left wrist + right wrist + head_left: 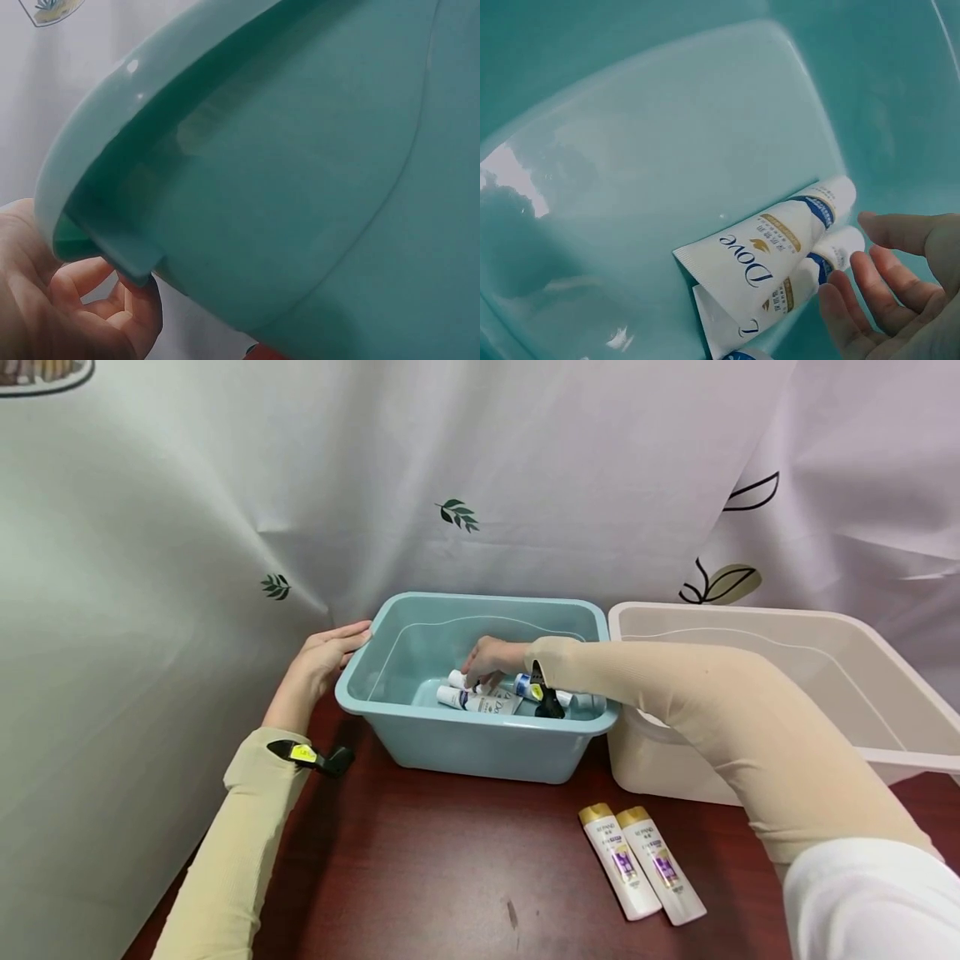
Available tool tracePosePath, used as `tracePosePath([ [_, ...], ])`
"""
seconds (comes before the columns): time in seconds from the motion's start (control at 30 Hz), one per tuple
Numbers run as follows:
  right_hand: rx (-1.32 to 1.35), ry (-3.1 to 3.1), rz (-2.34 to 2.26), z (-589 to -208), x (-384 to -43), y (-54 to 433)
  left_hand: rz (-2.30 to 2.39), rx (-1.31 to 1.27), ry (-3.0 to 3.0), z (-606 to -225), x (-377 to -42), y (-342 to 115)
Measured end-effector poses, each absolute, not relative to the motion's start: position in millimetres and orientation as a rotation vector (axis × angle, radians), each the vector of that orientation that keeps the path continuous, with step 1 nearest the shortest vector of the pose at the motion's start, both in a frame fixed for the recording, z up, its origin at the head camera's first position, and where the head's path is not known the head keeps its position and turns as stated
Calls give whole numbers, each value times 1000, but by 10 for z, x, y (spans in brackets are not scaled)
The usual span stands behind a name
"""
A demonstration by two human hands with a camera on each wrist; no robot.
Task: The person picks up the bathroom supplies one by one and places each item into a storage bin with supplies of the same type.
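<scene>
A light blue plastic tub point(480, 743) stands on the table. At its left end my left hand point(322, 656) holds the rim; in the left wrist view the fingers point(139, 315) curl beneath the rim's edge. Inside the tub, my right hand point(491, 658) is over two white Dove tubes. One Dove tube point(772, 240) lies partly on the other Dove tube point(810, 281), side by side at a slant. The right fingers point(900, 281) are loosely bent near the caps, with nothing between them and the thumb. Another white-and-blue container point(523, 687) lies beside the tubes, partly hidden by my wrist.
A beige tub point(675, 760) stands at the right, against the blue one, under my right arm. Two white shampoo bottles with gold caps, the left bottle point(618, 864) and right bottle point(663, 868), lie on the dark red table point(420, 860). A patterned cloth point(360, 485) hangs behind.
</scene>
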State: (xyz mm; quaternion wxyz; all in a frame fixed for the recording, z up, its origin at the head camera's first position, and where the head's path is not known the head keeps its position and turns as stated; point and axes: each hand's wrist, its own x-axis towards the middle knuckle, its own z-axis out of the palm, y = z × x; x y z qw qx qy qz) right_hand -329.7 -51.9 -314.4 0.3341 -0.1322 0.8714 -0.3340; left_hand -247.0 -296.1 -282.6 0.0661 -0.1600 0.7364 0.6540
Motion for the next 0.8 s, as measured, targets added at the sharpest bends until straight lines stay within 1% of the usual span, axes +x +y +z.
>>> tracePosePath([
  [0.4,-334,2243,-885,-3087,-3274,-483,1998,-462,2237,-2813,-2438,-2936],
  [0.8,-321,2219,-923,-2914,-3278,-459,1979,-478,2265,-2808,-2434,-2936],
])
